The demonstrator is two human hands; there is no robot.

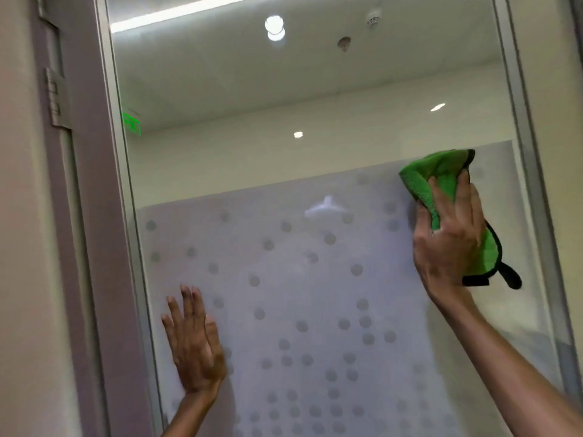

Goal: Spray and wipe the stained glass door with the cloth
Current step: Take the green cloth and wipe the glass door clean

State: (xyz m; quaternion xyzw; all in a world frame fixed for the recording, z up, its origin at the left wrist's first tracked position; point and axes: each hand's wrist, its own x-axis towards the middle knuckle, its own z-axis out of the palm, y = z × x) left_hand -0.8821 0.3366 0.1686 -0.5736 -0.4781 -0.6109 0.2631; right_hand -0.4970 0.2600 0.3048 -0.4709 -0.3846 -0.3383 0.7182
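Note:
The glass door (pixel 284 146) fills the view, clear in its upper half and frosted with grey dots below. My right hand (pixel 448 238) presses a bunched green cloth (pixel 441 175) with black trim against the glass near the door's right edge, at the top line of the frosted band. My left hand (pixel 194 342) lies flat on the frosted glass at lower left, fingers spread and holding nothing. No spray bottle is in view.
A grey door frame (pixel 94 216) with metal hinges (pixel 56 102) runs down the left side, next to a beige wall. A second metal frame edge (pixel 530 152) stands on the right. Ceiling lights and a green exit sign (pixel 132 123) show through the glass.

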